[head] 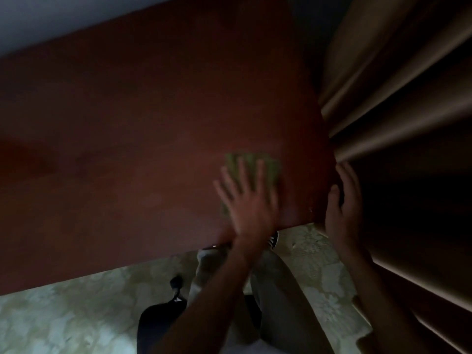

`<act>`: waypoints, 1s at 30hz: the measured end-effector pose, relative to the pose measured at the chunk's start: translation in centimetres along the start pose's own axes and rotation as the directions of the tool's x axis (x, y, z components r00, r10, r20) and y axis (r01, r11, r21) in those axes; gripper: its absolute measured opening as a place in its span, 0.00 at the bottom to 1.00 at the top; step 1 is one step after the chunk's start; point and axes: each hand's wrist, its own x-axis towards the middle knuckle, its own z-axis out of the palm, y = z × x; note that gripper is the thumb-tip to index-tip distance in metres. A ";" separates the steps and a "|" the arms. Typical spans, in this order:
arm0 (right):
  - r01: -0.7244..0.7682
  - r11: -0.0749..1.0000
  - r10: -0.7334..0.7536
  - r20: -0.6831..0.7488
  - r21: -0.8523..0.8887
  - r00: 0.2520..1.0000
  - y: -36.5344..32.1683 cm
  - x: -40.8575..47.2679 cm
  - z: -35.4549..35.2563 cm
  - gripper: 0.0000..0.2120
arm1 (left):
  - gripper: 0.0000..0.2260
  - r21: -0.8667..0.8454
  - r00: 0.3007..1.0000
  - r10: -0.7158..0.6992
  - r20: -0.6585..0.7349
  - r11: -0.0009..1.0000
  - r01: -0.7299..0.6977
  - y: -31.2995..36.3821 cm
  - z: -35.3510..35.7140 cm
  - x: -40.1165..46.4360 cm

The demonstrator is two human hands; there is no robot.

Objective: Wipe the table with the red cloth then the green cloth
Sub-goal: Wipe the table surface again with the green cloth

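Observation:
The green cloth [255, 167] lies flat on the dark red-brown table [127, 149], close to its near right corner. My left hand [247, 200] presses down on the cloth with fingers spread, covering its near half; the hand is blurred. My right hand [343, 203] is at the table's right edge, fingers straight and together, its back against the curtain, holding nothing. No red cloth is in view.
A beige curtain [396, 85] hangs in heavy folds along the table's right side. A pale patterned floor [76, 315] lies below the table's near edge, with my legs and a dark shoe [176, 284] there. The room is dim.

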 end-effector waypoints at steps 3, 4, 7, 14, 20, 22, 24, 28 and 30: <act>-0.175 0.966 0.182 -0.020 0.189 0.983 0.8 1.4 -0.8 0.21 | 0.32 -0.009 0.912 0.398 0.096 0.917 -0.399 7.4 1.4 -2.4; -0.243 0.942 0.248 0.009 0.233 0.969 1.3 1.7 -1.1 0.21 | 0.34 0.011 0.864 0.488 0.128 0.870 -0.493 8.9 1.6 -3.0; -0.307 0.939 0.310 0.007 0.152 0.951 2.1 2.5 -2.3 0.20 | 0.32 0.027 0.778 0.618 0.115 0.781 -0.624 9.5 1.5 -2.7; -0.590 0.807 0.570 0.223 0.028 0.791 2.6 5.2 -0.3 0.26 | 0.25 -0.008 0.900 0.436 0.004 0.900 -0.436 -6.7 -1.4 0.4; -0.696 0.683 0.576 0.423 0.222 0.700 3.7 5.5 -0.9 0.21 | 0.26 0.044 0.992 -0.119 -0.053 0.992 0.121 -20.0 -4.7 7.4; -0.699 0.611 0.548 0.440 0.371 0.712 4.5 4.0 -1.0 0.20 | 0.28 0.026 0.962 -0.265 -0.072 0.963 0.267 -21.2 -5.0 10.5; -0.643 0.657 0.463 0.463 0.394 0.756 6.3 3.1 -1.8 0.28 | 0.28 -0.027 0.917 -0.390 -0.088 0.921 0.389 -20.4 -5.1 13.5; -0.454 0.660 0.396 0.237 0.598 0.887 11.7 3.1 -4.2 0.21 | 0.29 -0.033 0.919 -0.382 -0.095 0.924 0.381 -13.8 -4.3 15.7; -0.619 0.728 0.602 0.158 0.293 0.783 7.7 3.1 -3.8 0.19 | 0.27 -0.009 0.981 -0.174 -0.081 0.985 0.174 -8.3 -3.4 14.3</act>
